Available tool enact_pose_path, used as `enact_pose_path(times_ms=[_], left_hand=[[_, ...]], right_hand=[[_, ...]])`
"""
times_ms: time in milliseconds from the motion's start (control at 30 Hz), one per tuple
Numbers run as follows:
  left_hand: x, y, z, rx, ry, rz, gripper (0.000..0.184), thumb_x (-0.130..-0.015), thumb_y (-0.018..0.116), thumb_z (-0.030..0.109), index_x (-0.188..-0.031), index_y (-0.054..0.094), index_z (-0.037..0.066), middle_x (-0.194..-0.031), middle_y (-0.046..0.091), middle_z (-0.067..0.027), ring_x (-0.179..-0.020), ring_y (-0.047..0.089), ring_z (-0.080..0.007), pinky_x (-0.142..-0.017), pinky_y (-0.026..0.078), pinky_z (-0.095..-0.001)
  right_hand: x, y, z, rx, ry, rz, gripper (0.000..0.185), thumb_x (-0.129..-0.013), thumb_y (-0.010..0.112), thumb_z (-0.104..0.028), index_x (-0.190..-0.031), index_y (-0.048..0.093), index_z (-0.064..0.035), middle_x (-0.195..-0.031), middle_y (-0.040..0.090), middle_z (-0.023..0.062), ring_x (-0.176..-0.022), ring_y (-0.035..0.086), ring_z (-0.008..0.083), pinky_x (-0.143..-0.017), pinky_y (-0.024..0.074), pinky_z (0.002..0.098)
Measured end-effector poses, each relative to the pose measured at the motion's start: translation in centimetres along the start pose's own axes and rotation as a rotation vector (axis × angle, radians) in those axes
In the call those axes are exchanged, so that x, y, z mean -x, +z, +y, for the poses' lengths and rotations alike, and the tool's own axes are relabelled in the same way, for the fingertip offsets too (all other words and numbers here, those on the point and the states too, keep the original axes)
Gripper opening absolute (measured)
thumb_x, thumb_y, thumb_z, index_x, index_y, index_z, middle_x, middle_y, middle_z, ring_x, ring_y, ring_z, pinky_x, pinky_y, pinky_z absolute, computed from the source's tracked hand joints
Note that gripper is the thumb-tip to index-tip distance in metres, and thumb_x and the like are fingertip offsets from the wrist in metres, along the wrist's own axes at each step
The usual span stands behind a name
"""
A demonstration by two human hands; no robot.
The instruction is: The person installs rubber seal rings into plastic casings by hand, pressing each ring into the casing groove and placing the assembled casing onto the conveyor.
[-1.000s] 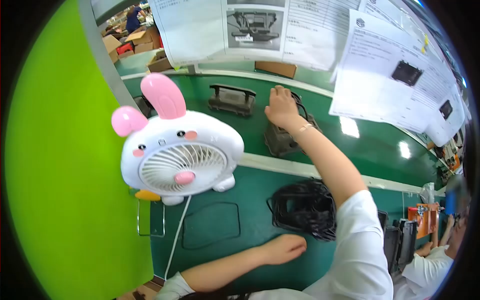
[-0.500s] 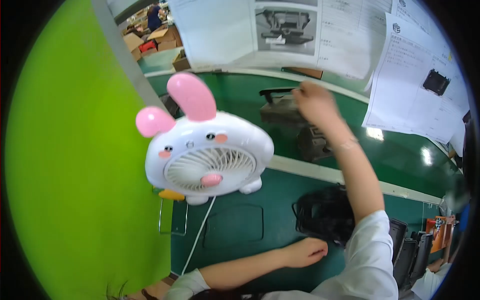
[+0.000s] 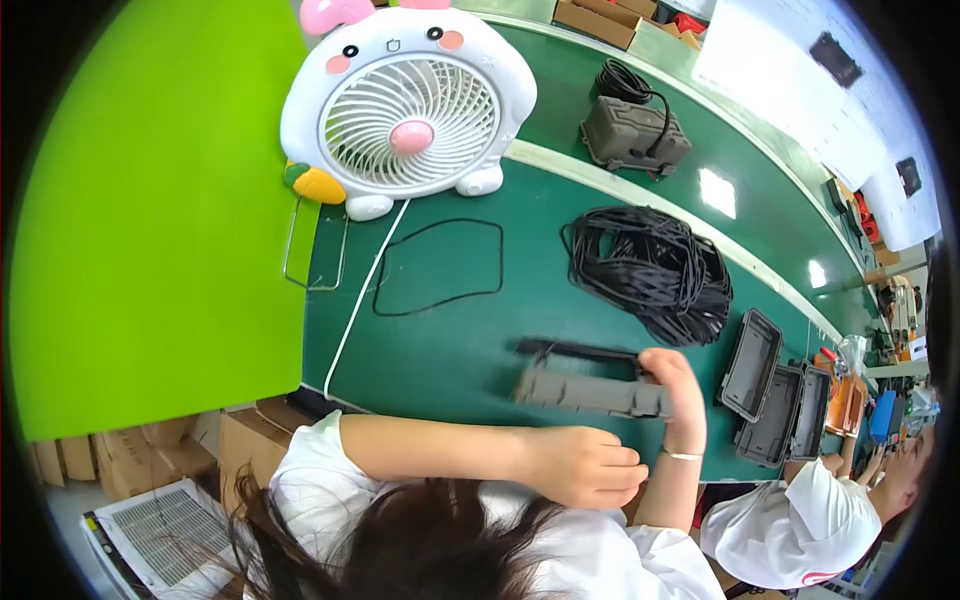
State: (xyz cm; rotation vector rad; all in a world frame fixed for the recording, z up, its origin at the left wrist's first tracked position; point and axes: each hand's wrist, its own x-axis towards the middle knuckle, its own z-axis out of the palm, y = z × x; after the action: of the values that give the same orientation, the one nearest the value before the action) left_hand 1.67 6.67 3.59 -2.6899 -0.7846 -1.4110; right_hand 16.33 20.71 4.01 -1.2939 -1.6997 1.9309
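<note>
My right hand (image 3: 680, 393) grips one end of a grey plastic housing (image 3: 595, 392), held above the green table (image 3: 440, 365). A black frame-like part (image 3: 585, 350) runs along the housing's upper side; motion blurs both. My left hand (image 3: 590, 468) is closed, fingers curled, just below the housing and apart from it. Whatever its fingers may hold is hidden. Beyond the housing lies a heap of thin black rubber loops (image 3: 655, 275). One single black loop (image 3: 502, 252) is spread flat left of the heap.
A white rabbit-shaped fan (image 3: 410, 135) stands at the back left, its white cable (image 3: 355, 325) crossing the table. A grey case (image 3: 625, 135) with coiled black cable sits on the back strip. Grey shells (image 3: 752, 365) lie at right, near another person (image 3: 800, 530). A green panel (image 3: 160, 220) bounds the left.
My right hand has come back from the rear strip toward my body with the grey housing in it. The view has tilted down; my left hand stays closed near me.
</note>
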Motion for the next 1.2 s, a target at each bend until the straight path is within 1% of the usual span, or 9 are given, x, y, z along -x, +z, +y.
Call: enact_pose_path(times_ms=[33,133,267,433,667,933,1033,1133,1200], left_hand=[[0.2,-0.8,0.6,-0.19,0.054,0.259,0.016,-0.08,0.058,0.018,-0.09,0.064,0.008,-0.102,0.061,-0.0046,-0.095,0.061,-0.0179,-0.079,0.05,-0.0304],[2.0,-2.2,2.0,-0.463,-0.205,0.128,0.022,-0.082,0.058,0.02,-0.098,0.067,0.008,-0.118,0.059,-0.0042,-0.113,0.054,-0.0173,-0.096,0.044,-0.034],[4.9,-3.2,2.5,-0.662,-0.455,-0.438,0.088,-0.07,0.064,0.053,-0.141,0.037,0.009,-0.151,0.028,-0.0119,-0.141,0.022,-0.0247,-0.113,0.005,-0.0513],[4.4,-5.1,-0.3,-0.211,-0.687,-0.497,0.087,-0.07,0.068,0.052,-0.137,0.041,0.003,-0.15,0.022,-0.0217,-0.141,0.018,-0.0329,-0.112,0.015,-0.0492],[5.0,-4.6,-0.6,-0.19,-0.691,-0.443,0.082,-0.07,0.068,0.052,-0.132,0.048,0.002,-0.149,0.022,-0.0244,-0.141,0.019,-0.0336,-0.111,0.019,-0.0492],[3.8,-3.7,-2.1,-0.237,-0.597,-0.363,0.073,-0.069,0.072,0.045,-0.125,0.053,0.003,-0.147,0.028,-0.0225,-0.138,0.025,-0.0324,-0.108,0.024,-0.0492],[2.4,-2.8,-2.6,-0.205,-0.491,-0.238,0.064,-0.069,0.072,0.043,-0.116,0.056,0.002,-0.14,0.038,-0.0213,-0.133,0.033,-0.033,-0.105,0.03,-0.0488],[1.6,-3.5,-1.8,-0.248,-0.372,0.269,0.048,-0.069,0.073,0.019,-0.11,0.055,0.002,-0.125,0.05,-0.0189,-0.116,0.048,-0.0339,-0.095,0.039,-0.0484],[0.2,-4.6,-1.9,-0.385,-0.402,0.585,0.053,-0.067,0.069,0.004,-0.117,0.049,0.001,-0.121,0.051,-0.0177,-0.107,0.051,-0.0336,-0.09,0.042,-0.0467]], right_hand=[[-0.1,0.8,0.9,0.035,0.036,-0.093,0.031,-0.087,0.057,-0.021,-0.059,0.05,-0.011,-0.059,0.042,-0.0091,-0.054,0.036,0.0029,-0.046,0.0242,0.0236],[-0.2,3.3,1.3,0.343,-0.021,-0.022,0.034,-0.088,0.057,-0.022,-0.062,0.054,0.0008,-0.054,0.05,0.0059,-0.05,0.042,0.0134,-0.048,0.0344,0.0332],[-2.0,4.7,-2.0,0.957,-0.405,-0.114,0.032,-0.082,0.062,-0.023,-0.067,0.057,0.0048,-0.064,0.055,0.0237,-0.061,0.053,0.0391,-0.058,0.0435,0.0433],[-8.2,9.7,-8.4,0.885,-0.777,-0.112,0.015,-0.082,0.059,-0.012,-0.082,0.059,0.0036,-0.074,0.058,0.0172,-0.07,0.056,0.0326,-0.064,0.0448,0.0391],[-17.1,16.5,-5.4,1.35,-0.742,0.048,0.017,-0.08,0.059,-0.012,-0.086,0.057,0.0041,-0.089,0.06,0.0227,-0.085,0.065,0.0341,-0.075,0.0539,0.0397],[-14.0,13.4,-10.5,0.909,-0.693,-0.112,0.013,-0.077,0.057,-0.006,-0.084,0.056,0.0045,-0.078,0.062,0.0188,-0.068,0.062,0.0311,-0.064,0.0498,0.0385],[-9.2,10.7,-12.2,0.585,-0.733,-0.13,0.011,-0.081,0.059,-0.003,-0.09,0.057,0.0027,-0.069,0.055,0.0044,-0.064,0.05,0.0101,-0.059,0.0439,0.0266],[-4.4,7.9,-13.2,0.731,-0.744,0.056,0.008,-0.081,0.059,0.001,-0.088,0.057,0.0029,-0.073,0.056,0.0065,-0.067,0.051,0.0109,-0.062,0.0444,0.0264],[-2.1,7.4,-13.0,0.771,-0.913,0.001,0.01,-0.074,0.056,0.004,-0.084,0.056,0.0028,-0.075,0.056,0.0145,-0.066,0.056,0.0288,-0.061,0.0467,0.0353]])
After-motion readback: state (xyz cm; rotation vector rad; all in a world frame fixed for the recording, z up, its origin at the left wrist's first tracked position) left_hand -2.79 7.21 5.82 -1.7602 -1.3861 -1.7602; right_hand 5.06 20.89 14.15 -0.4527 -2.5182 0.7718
